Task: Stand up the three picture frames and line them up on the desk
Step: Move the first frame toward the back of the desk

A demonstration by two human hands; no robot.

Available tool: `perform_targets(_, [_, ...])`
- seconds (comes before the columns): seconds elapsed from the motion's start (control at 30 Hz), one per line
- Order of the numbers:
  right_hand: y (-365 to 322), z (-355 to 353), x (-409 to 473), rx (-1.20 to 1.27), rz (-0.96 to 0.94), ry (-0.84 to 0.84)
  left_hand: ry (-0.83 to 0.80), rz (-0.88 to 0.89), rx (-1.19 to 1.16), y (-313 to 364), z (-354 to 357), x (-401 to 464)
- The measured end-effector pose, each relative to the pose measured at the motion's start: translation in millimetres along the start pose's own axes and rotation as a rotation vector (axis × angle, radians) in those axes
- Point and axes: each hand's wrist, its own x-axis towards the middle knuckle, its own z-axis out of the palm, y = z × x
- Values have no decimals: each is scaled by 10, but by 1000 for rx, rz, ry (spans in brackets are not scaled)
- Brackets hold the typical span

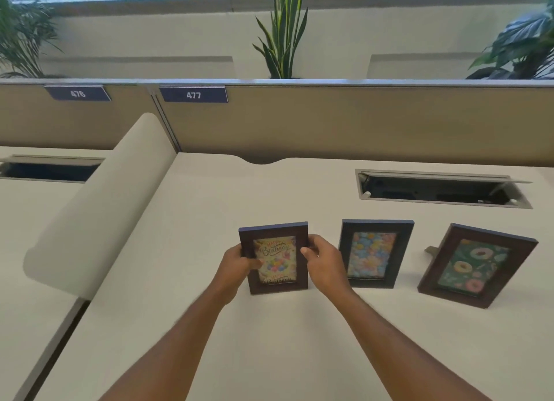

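Gripping upright birthday frame (274, 258) by its sides, left hand (236, 264), right hand (322, 261), picture facing camera, portrait

Snake plant (283, 32) behind beige partition (359, 119), labels 476 (78, 93) and 477 (193, 95), open cable hatch (440, 190)

Three picture frames: birthday frame (274, 258) between the hands, flower frame (374, 253) and doughnut frame (476, 264) right of them. Two hands, two number plates, three plants beyond.

My left hand (236, 264): grips birthday frame (274, 259) left edge
My right hand (322, 258): grips its right edge
Flower frame (374, 253), donut frame (476, 264): upright on desk (209, 220)
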Motion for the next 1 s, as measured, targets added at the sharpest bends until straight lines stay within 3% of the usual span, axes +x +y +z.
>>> perform_targets(0.57, [-817,707,1832,-49,-22,-3,47,64,50,1117,-613,1477])
perform_targets(1.0, [-825,1096,2514,-83,-4,-24,116,11,38,1200,-845,2182])
